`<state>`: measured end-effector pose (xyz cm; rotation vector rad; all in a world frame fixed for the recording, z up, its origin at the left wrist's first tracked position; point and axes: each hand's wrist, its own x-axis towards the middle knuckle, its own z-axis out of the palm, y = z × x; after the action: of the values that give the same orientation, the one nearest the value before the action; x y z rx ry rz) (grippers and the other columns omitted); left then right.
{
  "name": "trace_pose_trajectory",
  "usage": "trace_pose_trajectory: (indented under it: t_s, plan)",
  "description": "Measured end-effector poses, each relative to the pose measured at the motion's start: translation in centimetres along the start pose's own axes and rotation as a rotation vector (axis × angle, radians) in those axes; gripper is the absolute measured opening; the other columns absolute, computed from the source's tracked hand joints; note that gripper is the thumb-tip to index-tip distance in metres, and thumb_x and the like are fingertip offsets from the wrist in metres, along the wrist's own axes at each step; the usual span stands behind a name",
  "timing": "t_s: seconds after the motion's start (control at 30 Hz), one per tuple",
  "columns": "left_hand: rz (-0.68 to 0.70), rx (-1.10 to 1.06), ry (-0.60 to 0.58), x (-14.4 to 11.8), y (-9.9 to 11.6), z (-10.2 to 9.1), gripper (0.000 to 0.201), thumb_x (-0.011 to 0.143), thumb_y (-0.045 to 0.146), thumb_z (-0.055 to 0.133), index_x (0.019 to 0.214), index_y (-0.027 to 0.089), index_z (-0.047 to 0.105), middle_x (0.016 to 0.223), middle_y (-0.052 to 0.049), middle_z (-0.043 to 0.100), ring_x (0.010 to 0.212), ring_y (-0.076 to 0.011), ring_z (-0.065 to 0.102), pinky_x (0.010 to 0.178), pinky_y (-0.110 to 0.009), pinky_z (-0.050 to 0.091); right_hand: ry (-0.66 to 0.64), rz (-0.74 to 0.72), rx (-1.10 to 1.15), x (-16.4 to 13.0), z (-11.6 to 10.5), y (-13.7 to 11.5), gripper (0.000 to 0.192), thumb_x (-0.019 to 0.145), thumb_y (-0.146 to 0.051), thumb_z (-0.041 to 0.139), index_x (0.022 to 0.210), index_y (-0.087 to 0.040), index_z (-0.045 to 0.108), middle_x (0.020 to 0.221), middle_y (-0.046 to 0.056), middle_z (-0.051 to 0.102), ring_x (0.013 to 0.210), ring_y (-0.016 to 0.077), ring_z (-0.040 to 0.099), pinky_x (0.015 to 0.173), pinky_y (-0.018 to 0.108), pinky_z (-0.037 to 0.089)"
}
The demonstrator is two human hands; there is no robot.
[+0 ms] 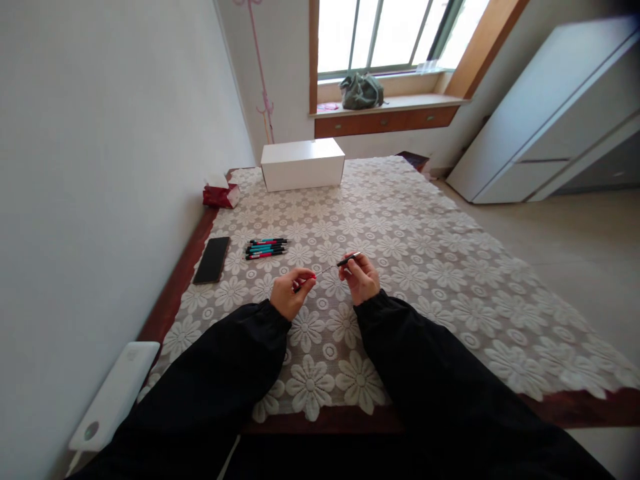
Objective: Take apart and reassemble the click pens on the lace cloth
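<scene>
- Leftmost, a flat white device [116, 393] lies at the table's near-left corner, against the wall.
- A black phone [213, 259] lies flat on the bare wood edge [170, 287].
- A red tissue pack [219, 195] sits near the far-left corner.
- Five slim pens [267, 248] lie bundled parallel, just beyond the hands.
- The left hand [291, 293] pinches the red pen part [311, 276].
- The right hand [362, 278] grips the dark pen barrel [348, 260]; a thin rod spans both parts, above the lace flower-pattern cloth [425, 267].
- A white rectangular box [303, 164] stands at the far edge.
</scene>
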<state>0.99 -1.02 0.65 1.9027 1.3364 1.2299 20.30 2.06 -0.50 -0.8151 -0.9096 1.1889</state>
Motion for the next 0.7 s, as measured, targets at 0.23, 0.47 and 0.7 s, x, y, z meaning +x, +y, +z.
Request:
trace_pose_trajectory:
  t_s: [0.23, 0.47, 0.7]
  plan:
    - [0.019, 0.016, 0.013, -0.02, 0.26, 0.0, 0.014, 0.087, 0.033, 0.067, 0.096, 0.022, 0.071, 0.08, -0.001, 0.076, 0.063, -0.0123, 0.064, 0.059, -0.025, 0.051, -0.027, -0.021, -0.087, -0.22, -0.08, 0.13, 0.032, 0.08, -0.051, 0.069, 0.092, -0.025, 0.056, 0.073, -0.002, 0.057, 0.062, 0.0138, 0.054, 0.05, 0.026, 0.043]
    - [0.012, 0.013, 0.007, -0.05, 0.31, 0.03, 0.013, 0.086, 0.032, 0.068, 0.094, 0.022, 0.071, 0.079, -0.001, 0.075, 0.062, -0.0118, 0.062, 0.058, -0.024, 0.05, -0.008, -0.003, -0.058, -0.26, -0.03, 0.11, 0.03, 0.079, -0.048, 0.07, 0.092, -0.023, 0.059, 0.071, -0.001, 0.058, 0.062, 0.0135, 0.054, 0.049, 0.025, 0.042]
    - [0.02, 0.015, -0.001, -0.1, 0.43, 0.04, 0.013, 0.086, 0.032, 0.068, 0.094, 0.022, 0.071, 0.079, -0.001, 0.075, 0.063, -0.012, 0.063, 0.058, -0.023, 0.051, -0.062, 0.011, -0.088, 0.02, -0.46, 0.47, 0.031, 0.079, -0.049, 0.071, 0.092, -0.024, 0.058, 0.072, -0.002, 0.059, 0.062, 0.0139, 0.056, 0.05, 0.026, 0.044]
